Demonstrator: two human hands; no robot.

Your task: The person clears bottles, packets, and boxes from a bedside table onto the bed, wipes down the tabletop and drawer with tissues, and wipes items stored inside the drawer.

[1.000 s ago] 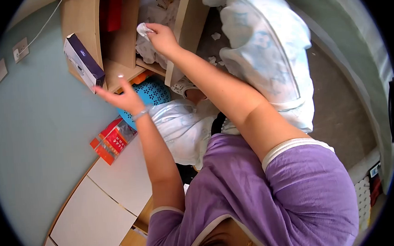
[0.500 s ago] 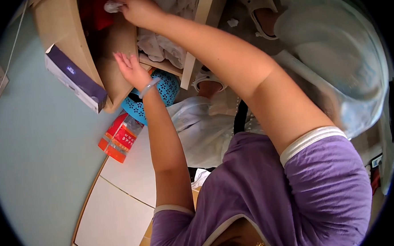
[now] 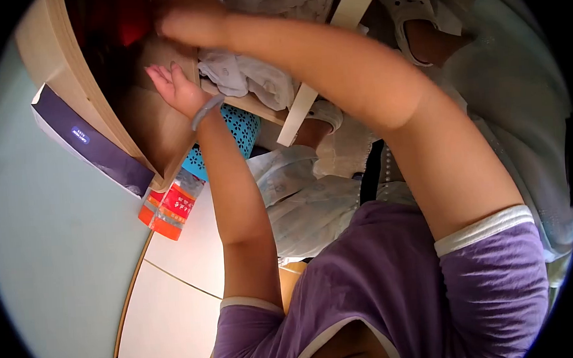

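Note:
My left hand (image 3: 177, 89), with a grey bangle (image 3: 206, 110) at the wrist, is raised palm up at the opening of a wooden compartment (image 3: 157, 124). Its fingers are stretched out and nothing lies in it. Farther in, my right hand (image 3: 191, 20) is smeared by motion and its fingers are lost in shadow, so whether it holds anything cannot be seen. A red item (image 3: 132, 20) sits in the dark of the compartment near it. White printed cloth (image 3: 248, 74) is bunched in the neighbouring compartment, under my right forearm.
A dark purple box (image 3: 97, 143) leans along the compartment's outer side. Below are a blue perforated basket (image 3: 238, 126) and a red-and-orange plastic package (image 3: 171, 208). White panels (image 3: 170, 315) run along the wall. White clogs (image 3: 410, 10) are on feet at upper right.
My right hand, which held a crumpled whitish piece, has moved down slightly and blurred; that piece no longer shows. My left hand has shifted slightly left, fingers still spread. The whole view has shifted.

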